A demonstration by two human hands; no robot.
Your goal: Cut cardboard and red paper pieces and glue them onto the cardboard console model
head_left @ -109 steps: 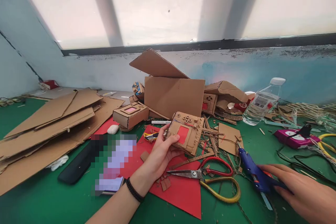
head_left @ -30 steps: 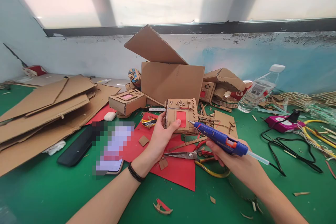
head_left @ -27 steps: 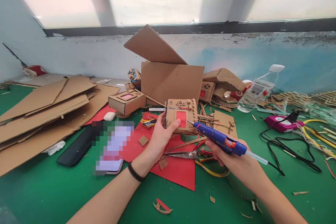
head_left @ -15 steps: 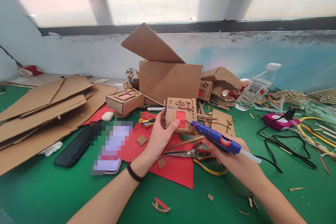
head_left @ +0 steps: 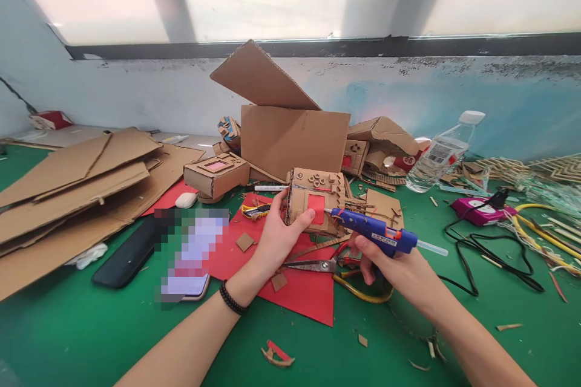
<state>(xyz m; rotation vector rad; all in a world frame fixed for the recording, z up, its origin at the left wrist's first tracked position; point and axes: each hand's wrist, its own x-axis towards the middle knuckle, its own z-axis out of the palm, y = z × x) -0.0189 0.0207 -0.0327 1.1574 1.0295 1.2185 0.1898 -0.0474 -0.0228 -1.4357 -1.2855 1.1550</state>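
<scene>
My left hand (head_left: 275, 239) grips a small cardboard box model (head_left: 315, 199) with a red square window and little cardboard buttons on top, holding it upright above the red paper sheet (head_left: 297, 281). My right hand (head_left: 393, 266) is closed round a blue hot glue gun (head_left: 372, 230). Its nozzle touches the model's front face beside the red window. A clear glue stick pokes out of the gun's back end.
Scissors (head_left: 338, 266) with red and yellow handles lie under my hands. Flat cardboard sheets (head_left: 77, 193) are stacked on the left, an open carton (head_left: 293, 136) behind, a water bottle (head_left: 442, 154) and black cable (head_left: 481, 254) on the right. A phone (head_left: 193, 260) and black case lie on the green table (head_left: 91, 338).
My right hand picked the glue gun up off the table and brought it to the model. In the last second the gun levelled out and its nozzle reached the model's face.
</scene>
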